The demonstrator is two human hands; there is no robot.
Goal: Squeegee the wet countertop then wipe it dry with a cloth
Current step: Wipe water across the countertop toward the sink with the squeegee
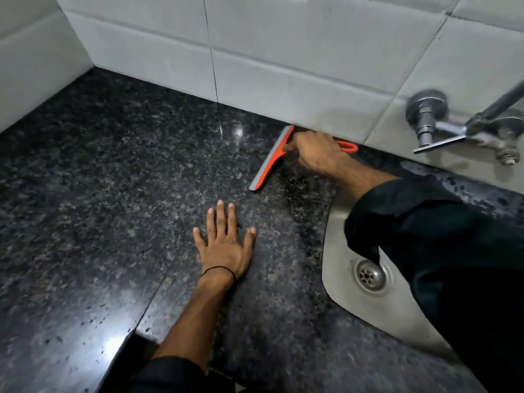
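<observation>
Presently: right hand (317,153) clamped on orange squeegee (270,158) at bench (113,194) back edge; left hand (224,245) flat, fingers spread.

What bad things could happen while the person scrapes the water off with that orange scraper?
The squeegee starts right against the tiled wall, so its top end might catch there and leave a wet strip. The left hand lies flat on the countertop near the blade's lower end; a sweep toward it could push water onto it or bump it. The right hand reaches across the sink, so its dark sleeve could get wet.
</observation>
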